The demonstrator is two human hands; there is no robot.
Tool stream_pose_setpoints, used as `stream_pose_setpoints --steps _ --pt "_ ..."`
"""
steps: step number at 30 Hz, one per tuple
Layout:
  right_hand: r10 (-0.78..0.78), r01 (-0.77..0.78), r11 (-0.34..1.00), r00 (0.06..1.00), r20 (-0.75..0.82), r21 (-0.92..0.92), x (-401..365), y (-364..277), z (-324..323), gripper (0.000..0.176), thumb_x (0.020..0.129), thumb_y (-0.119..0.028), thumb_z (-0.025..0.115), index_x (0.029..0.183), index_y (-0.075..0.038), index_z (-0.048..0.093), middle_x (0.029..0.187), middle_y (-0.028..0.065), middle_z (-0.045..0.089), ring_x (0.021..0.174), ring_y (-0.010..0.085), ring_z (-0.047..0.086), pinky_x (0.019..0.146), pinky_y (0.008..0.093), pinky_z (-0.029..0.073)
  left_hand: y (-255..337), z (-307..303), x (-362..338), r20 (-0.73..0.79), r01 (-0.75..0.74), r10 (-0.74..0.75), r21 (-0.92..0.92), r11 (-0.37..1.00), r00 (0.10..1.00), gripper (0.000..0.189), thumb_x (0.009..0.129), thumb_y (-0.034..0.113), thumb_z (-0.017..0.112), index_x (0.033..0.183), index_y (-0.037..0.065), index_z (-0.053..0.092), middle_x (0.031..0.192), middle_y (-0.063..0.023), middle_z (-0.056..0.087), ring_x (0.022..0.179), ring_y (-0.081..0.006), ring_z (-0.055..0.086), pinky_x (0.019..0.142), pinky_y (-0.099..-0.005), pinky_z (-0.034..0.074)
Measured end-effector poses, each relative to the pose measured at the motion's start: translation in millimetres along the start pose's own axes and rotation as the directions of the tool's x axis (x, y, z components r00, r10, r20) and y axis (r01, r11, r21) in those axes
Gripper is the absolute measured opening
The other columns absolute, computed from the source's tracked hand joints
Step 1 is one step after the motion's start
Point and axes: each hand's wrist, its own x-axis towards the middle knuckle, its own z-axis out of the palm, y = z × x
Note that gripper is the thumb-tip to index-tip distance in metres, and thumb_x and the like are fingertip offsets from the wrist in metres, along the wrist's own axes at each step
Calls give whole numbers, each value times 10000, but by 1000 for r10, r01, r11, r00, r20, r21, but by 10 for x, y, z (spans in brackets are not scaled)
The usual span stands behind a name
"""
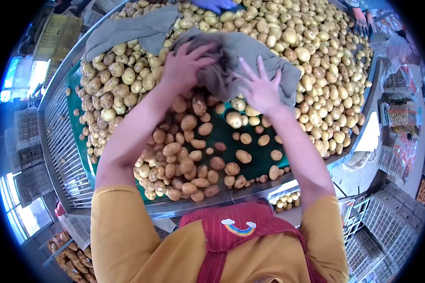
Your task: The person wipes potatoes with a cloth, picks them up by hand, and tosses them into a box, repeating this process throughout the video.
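Note:
A bunched grey cloth [218, 78], blurred in its darker middle, lies on the heap of potatoes [311, 89]. My left hand [186, 68] rests on its left side, fingers spread and curved over the folds. On the right side, my right hand [260, 87] touches the cloth with its fingers stretched out and apart. Whether any cloth is pinched under the palms is hidden. Below my hands, loose potatoes [186, 165] lie scattered over a green surface [226, 141] of a metal-edged table. Another grey cloth [137, 33] is spread over potatoes at the upper left.
A slatted metal rack [63, 141] borders the table's left side. A co-worker's purple-gloved hand [216, 4] shows at the far edge, and another person's hands [362, 23] at the upper right. Plastic crates [387, 226] are stacked at the lower right.

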Motion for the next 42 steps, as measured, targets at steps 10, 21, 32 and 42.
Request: stream_pose_setpoints --steps 10,21,32,42 --pt "-278 187 934 916 290 303 -1936 -548 -481 535 845 -393 679 1372 -367 598 1539 -4 458 1530 339 228 1082 798 192 1321 -205 -1393 323 -98 160 -198 975 933 813 715 383 770 1478 380 488 1542 -14 449 1330 -325 432 991 -609 349" --pt "-56 49 944 998 14 325 -1798 -48 373 575 785 -402 704 1347 -338 597 1555 29 447 1436 327 380 950 818 269 963 -98 50 -110 -218 198 -693 687 974 431 795 133 659 1224 137 693 1198 -123 704 1083 -349 643 957 -415 509" --pt "-410 329 801 910 58 501 -1732 -863 233 575 859 -415 585 1432 -384 545 1603 -64 382 1569 378 33 1117 820 -52 643 -184 -1487 387 -370 508 -379 848 769 568 1027 401 464 1582 383 344 1666 -10 278 1546 -360 158 1142 -684 205" --pt "-30 28 935 1000 0 354 -1114 -570 445 690 855 -376 635 1517 -369 444 1664 -61 277 1579 280 62 1151 777 -75 617 420 -640 234 -296 290 -13 955 928 481 1037 458 457 1516 418 436 1616 85 336 1468 -325 292 1029 -651 331"
